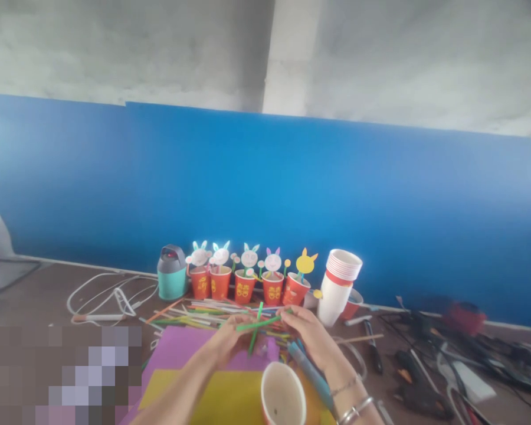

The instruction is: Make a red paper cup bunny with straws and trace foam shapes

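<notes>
Two thin green sticks [265, 322] cross each other between my hands. My left hand [228, 341] is closed with its fingertips at the crossing, on the green sticks. My right hand [308, 333] pinches the right end of the more level stick; the other stick stands steeply tilted. Just below my hands, a paper cup [283, 392] with a white inside faces up toward me. Purple sheets [172, 348] and a yellow sheet [163, 386] lie under my forearms. Many coloured sticks [194, 313] are spread behind my hands.
Several red cups [245, 288] with paper animal heads stand along the blue partition [265, 183]. A teal container [172, 277] is left of them, a stack of white cups [336, 289] right. A glue gun [420, 383] and cables lie rightmost. White cable [92, 295] loops at left.
</notes>
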The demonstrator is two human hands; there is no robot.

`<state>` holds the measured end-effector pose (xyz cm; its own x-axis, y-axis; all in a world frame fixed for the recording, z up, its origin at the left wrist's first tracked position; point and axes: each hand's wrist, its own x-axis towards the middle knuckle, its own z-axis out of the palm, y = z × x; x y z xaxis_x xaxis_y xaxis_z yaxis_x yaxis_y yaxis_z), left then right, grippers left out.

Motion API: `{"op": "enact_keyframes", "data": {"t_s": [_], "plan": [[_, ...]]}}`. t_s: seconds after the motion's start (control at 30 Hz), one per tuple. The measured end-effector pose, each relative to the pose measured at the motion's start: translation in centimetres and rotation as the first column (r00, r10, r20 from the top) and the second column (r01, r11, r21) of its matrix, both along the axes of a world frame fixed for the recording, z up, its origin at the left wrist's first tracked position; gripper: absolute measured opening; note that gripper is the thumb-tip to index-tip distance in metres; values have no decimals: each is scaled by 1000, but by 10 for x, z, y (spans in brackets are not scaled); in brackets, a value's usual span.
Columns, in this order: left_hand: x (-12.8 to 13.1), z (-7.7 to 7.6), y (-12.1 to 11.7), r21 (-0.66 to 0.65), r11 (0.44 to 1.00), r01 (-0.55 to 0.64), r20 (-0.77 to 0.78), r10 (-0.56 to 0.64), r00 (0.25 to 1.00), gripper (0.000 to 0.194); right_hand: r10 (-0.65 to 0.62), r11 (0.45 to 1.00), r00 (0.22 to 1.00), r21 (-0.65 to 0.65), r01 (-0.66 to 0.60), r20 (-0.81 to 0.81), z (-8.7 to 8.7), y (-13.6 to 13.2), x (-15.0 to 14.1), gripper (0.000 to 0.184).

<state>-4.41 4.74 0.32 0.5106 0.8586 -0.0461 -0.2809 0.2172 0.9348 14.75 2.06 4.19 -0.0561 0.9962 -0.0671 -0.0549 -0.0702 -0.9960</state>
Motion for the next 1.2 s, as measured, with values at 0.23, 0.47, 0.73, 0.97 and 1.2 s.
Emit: {"op": "enact_keyframes", "data": {"t_s": [0.23,0.47,0.73,0.97,1.2], "plan": [[-2,-2,-3,-73,974,216,42,-213,976,29,54,996,972,59,-69,227,0,-1,-6,37],[2,-2,-1,-64,980,187,51,-183,982,30,32,994,972,93,-55,234,-8,6,-21,38],[-1,5,-5,-33,978,206,15,-205,979,33,38,991,970,116,-67,238,-12,5,-28,39],[0,6,-5,-12,983,183,-10,-184,983,33,17,978,966,198,-70,259,-6,4,-30,37],[1,7,-3,22,985,171,-78,-169,983,34,14,994,982,103,-34,186,-7,3,-31,40]]}}
